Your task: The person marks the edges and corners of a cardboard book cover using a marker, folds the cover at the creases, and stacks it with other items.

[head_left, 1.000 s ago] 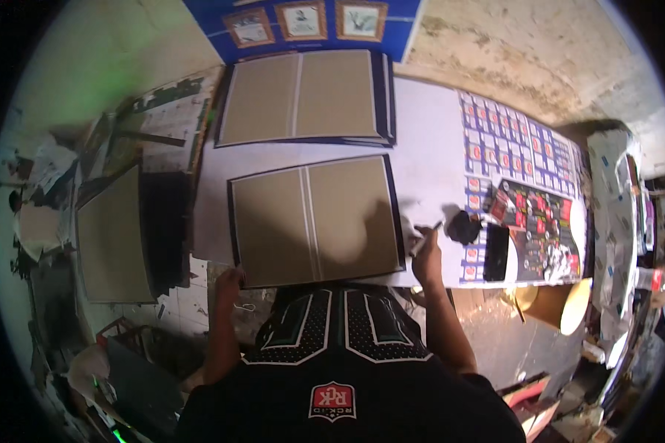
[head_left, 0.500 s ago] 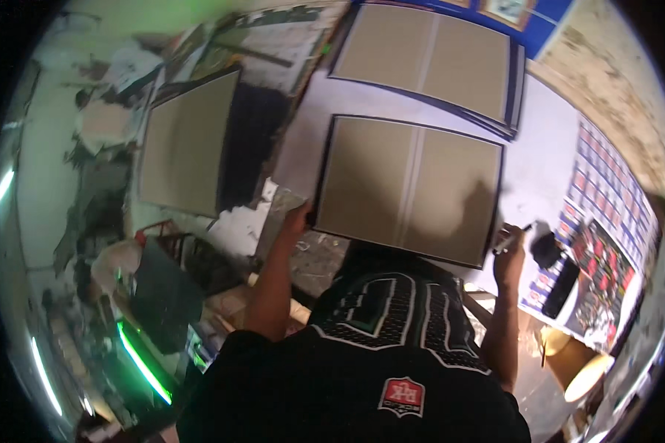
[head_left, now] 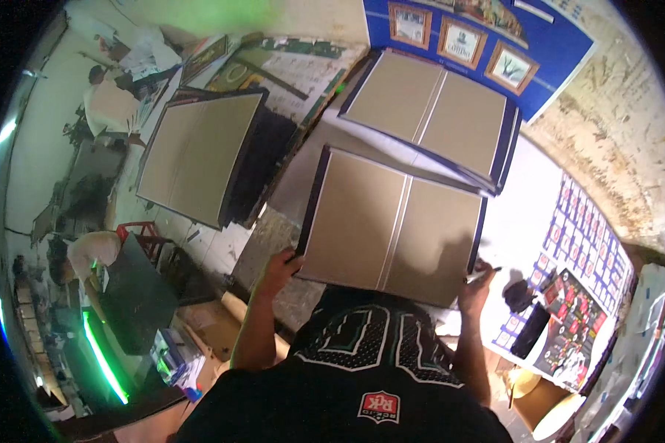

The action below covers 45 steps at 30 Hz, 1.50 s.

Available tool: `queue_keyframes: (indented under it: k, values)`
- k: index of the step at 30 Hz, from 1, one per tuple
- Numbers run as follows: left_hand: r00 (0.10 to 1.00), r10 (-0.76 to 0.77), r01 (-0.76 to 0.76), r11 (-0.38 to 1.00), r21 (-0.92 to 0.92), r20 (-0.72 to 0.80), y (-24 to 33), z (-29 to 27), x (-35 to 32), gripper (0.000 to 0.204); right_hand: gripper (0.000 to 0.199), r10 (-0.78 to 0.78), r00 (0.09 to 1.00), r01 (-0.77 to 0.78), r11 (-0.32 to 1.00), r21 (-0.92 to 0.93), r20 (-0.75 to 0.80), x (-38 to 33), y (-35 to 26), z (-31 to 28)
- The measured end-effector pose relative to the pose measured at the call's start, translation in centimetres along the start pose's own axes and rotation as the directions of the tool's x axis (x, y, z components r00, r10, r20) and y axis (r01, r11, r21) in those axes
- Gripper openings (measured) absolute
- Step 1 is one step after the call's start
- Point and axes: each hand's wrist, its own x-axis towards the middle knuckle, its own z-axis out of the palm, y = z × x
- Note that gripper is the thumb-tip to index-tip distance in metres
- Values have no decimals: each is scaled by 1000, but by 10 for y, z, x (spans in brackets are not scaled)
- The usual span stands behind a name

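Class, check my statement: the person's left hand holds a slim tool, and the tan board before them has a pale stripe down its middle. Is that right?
Not quite: in the head view, the right hand, not the left hand, holds the slim tool. The tan board before the person does have a pale stripe down its middle.

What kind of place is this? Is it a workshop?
It looks like a workshop, though what it makes I can't say for sure. A big tan board is at the near edge of a table, similar boards are stacked behind it, and another person bends over at the left.
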Motion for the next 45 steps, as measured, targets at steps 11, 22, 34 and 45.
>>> queue_keyframes:
  k: [11,22,34,45]
  values:
    - [978,193,-201,974,-101,-79,31,-14,29,22,38,71,982,67,738,671,-176,13,-48,-25]
    - [685,689,-725,677,-125,-238,264,-19,216,34,39,-273,847,511,656,556,-456,267,-139,-97]
    - [674,715,-669,697,257,-185,202,58,241,38,34,-631,742,576,773,-267,-226,331,-126,-66]
    - [983,5,24,987,-160,183,-14,-47,-30,37,22,-531,847,522,836,-167,-14,282,-140,50]
